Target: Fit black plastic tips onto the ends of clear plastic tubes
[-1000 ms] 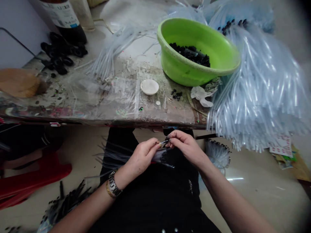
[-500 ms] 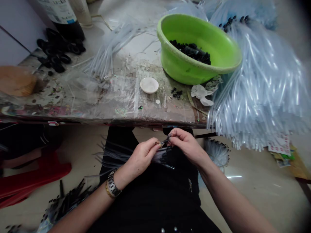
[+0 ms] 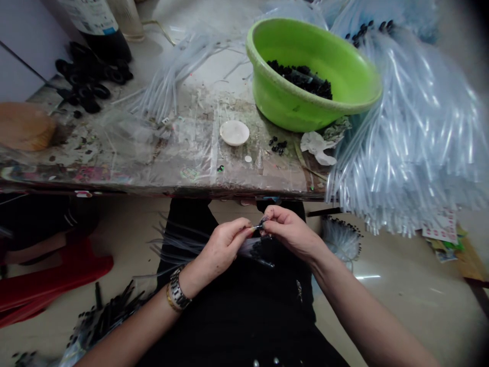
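Observation:
Over my lap, my left hand pinches the end of a thin clear tube between thumb and forefinger. My right hand faces it, its fingertips closed on a small black piece that meets the tube's end. The two hands' fingertips are a short gap apart. Beneath them a bundle of clear tubes with dark ends lies across my black trousers. Part of the black piece is hidden by my right fingers.
On the table stand a green basin holding black pieces and a small white dish. A large heap of clear tubes hangs over the right edge. A red stool is at lower left.
My right hand has shifted slightly down, and more of the small black piece shows between the fingertips. My left hand stays almost in place.

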The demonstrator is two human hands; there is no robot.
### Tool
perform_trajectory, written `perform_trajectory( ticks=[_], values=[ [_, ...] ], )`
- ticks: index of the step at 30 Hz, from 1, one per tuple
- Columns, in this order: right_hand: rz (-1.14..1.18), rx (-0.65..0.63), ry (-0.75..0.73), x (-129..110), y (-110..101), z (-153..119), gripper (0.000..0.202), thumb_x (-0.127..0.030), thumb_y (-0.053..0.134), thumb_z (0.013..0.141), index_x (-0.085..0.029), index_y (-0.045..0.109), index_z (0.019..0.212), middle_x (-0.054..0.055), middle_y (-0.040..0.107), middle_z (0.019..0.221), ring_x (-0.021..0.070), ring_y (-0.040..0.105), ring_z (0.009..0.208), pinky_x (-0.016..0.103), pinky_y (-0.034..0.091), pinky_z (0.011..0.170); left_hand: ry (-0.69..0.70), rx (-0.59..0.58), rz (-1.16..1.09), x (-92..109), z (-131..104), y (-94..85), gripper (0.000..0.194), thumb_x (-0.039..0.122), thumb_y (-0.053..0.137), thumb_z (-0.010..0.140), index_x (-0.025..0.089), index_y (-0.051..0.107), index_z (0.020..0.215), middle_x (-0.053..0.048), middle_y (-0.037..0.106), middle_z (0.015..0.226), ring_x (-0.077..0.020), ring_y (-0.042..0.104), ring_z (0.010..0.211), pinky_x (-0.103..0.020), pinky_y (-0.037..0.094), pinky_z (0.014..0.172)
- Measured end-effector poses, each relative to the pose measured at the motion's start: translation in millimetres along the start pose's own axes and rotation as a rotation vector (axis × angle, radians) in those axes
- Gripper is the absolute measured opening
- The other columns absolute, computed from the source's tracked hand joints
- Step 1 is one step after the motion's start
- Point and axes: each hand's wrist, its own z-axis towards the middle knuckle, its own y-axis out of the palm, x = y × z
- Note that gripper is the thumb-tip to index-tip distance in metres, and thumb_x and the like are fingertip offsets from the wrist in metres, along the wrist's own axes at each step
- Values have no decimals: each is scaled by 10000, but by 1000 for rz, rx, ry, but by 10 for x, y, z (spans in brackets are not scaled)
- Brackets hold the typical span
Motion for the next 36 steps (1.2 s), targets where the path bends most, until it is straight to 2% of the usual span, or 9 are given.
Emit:
perform_trajectory(
  ticks=[5, 9, 13, 16, 20, 28, 36],
  values=[
    [45, 9, -7, 34, 19, 15, 210, -246, 728, 693, -178, 531, 672, -50, 590, 598, 79, 501, 560, 221, 370, 604, -43, -4, -42, -32, -28, 22, 260, 339, 410, 941, 173, 553, 802, 30, 480, 708, -111, 460, 631, -217, 368, 600],
    [94, 19, 21, 126, 46, 29, 248, -274, 759, 677, -177, 531, 662, -54, 583, 597, 72, 497, 546, 210, 370, 574, -6, 15, -29, -1, -6, 9, 245, 309, 421, 936, 169, 559, 790, 25, 492, 710, -119, 473, 675, -224, 368, 642],
    [240, 29, 83, 223, 94, 8, 313, -294, 801, 638, -179, 511, 658, -81, 519, 555, 51, 454, 475, 191, 356, 506, 22, 9, -16, 42, 61, -21, 227, 278, 421, 929, 167, 554, 783, 24, 498, 713, -120, 472, 682, -225, 358, 644],
    [322, 74, 52, 199, 96, -19, 307, -299, 803, 654, -179, 522, 680, -73, 533, 581, 57, 482, 505, 192, 393, 536, 16, -2, -23, 49, 84, -22, 224, 284, 423, 928, 171, 543, 777, 29, 483, 709, -118, 462, 681, -219, 354, 640],
    [311, 52, 16, 109, 49, -23, 291, -345, 781, 695, -172, 548, 689, -34, 591, 613, 79, 527, 574, 200, 413, 588, -2, -23, -35, 39, 62, 9, 226, 300, 416, 937, 180, 529, 783, 35, 479, 707, -114, 453, 670, -215, 349, 635],
    [298, 24, 23, 118, 46, -24, 288, -351, 772, 710, -162, 556, 685, -30, 584, 594, 71, 490, 559, 190, 372, 572, -12, -43, -64, 64, 24, 15, 212, 321, 418, 942, 185, 549, 847, 26, 521, 771, -123, 487, 731, -220, 367, 690],
    [310, 25, 37, 134, 63, -56, 304, -363, 784, 694, -170, 549, 696, -34, 595, 598, 71, 498, 555, 190, 363, 571, -45, -44, -91, 72, 26, 33, 230, 332, 428, 934, 183, 525, 788, 37, 470, 719, -109, 442, 662, -208, 350, 619]
  ],
)
